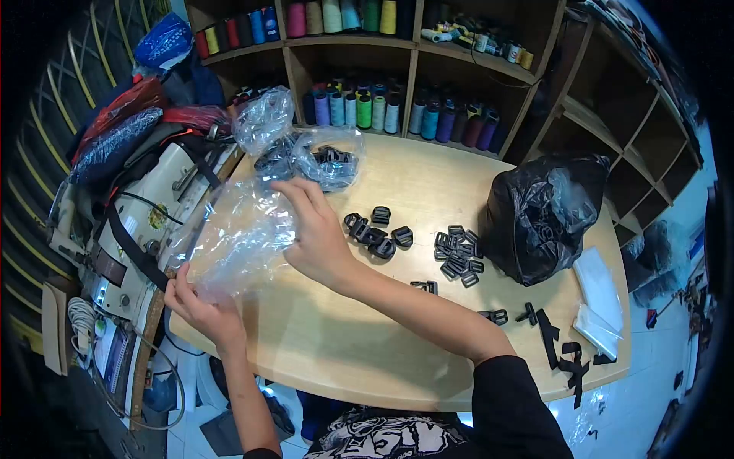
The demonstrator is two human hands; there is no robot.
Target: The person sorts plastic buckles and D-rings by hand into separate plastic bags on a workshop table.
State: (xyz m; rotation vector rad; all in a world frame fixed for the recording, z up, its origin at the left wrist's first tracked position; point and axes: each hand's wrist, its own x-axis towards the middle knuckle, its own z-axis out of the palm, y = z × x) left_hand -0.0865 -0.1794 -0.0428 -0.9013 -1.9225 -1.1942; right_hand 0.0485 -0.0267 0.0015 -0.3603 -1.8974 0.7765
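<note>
A crinkled clear plastic bag (233, 237) is stretched between my two hands above the left part of the table. My left hand (202, 307) pinches its lower left edge. My right hand (315, 233) grips its right side, fingers pointing up and left. The bag looks empty. Just behind it lie clear bags (332, 164) with black plastic parts inside. To the right of my right hand sits a small cluster of black buckles (378, 233). Further right is a pile of black strap sliders (459, 254). A single black buckle (425, 288) lies near my right forearm.
A black plastic bag (535, 222) stands at the table's right, with white packets (600, 294) and black strap pieces (572, 359) near the edge. A sewing machine (145, 222) borders the left. Shelves of thread spools (363, 111) stand behind the wooden table (344, 336).
</note>
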